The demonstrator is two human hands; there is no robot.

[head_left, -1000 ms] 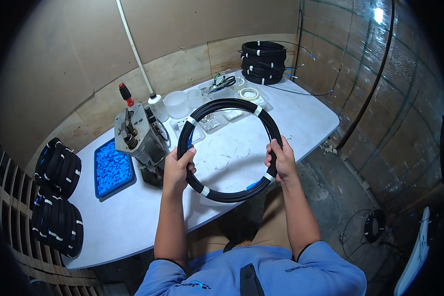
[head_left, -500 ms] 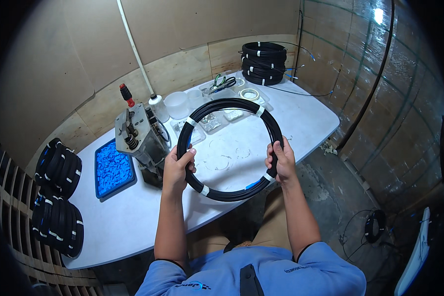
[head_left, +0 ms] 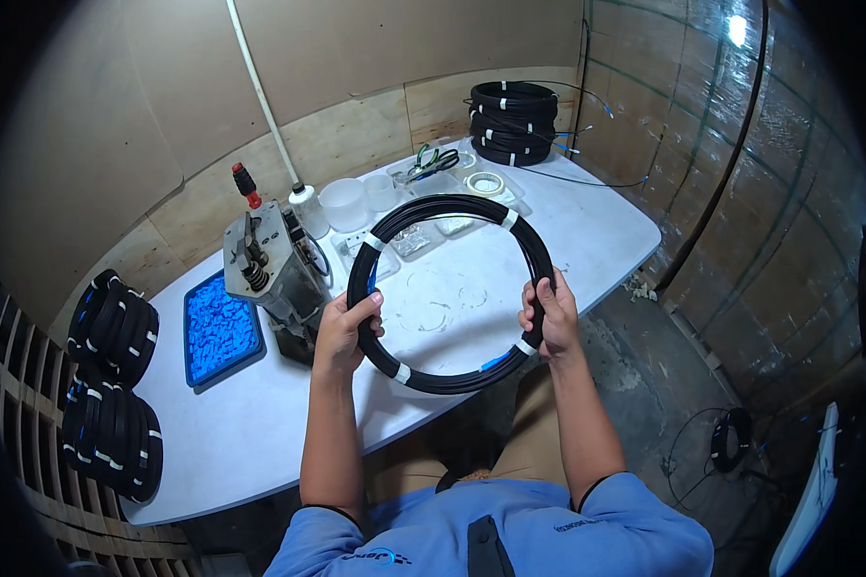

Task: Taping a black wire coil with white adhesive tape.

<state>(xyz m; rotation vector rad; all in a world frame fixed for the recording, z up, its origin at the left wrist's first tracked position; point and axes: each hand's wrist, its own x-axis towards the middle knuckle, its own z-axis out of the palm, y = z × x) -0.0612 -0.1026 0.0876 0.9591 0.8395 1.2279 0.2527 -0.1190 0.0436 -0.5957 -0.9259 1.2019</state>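
Between my two hands is a large coil of black cable (head_left: 440, 385), tied with white bands, held up over the near edge of the table. Its left side sits in my left hand (head_left: 348, 327), fingers wrapped round it and thumb on top. On the right side my right hand (head_left: 550, 313) grips it just above a white band. A blue connector (head_left: 497, 361) lies along the lower right of the ring, and another blue piece (head_left: 371, 277) shows on its left inner side.
A bench press (head_left: 274, 269) with a red-and-black handle stands on the white table (head_left: 587, 231), beside a tray of blue parts (head_left: 223, 327). Behind the coil are clear containers (head_left: 344, 204), pliers (head_left: 438, 163) and a tape roll (head_left: 485, 184). More cable coils stand far right (head_left: 513, 125) and left (head_left: 114, 433).
The coil has shifted very slightly, its top edge a little lower. Both hands keep their hold on it.
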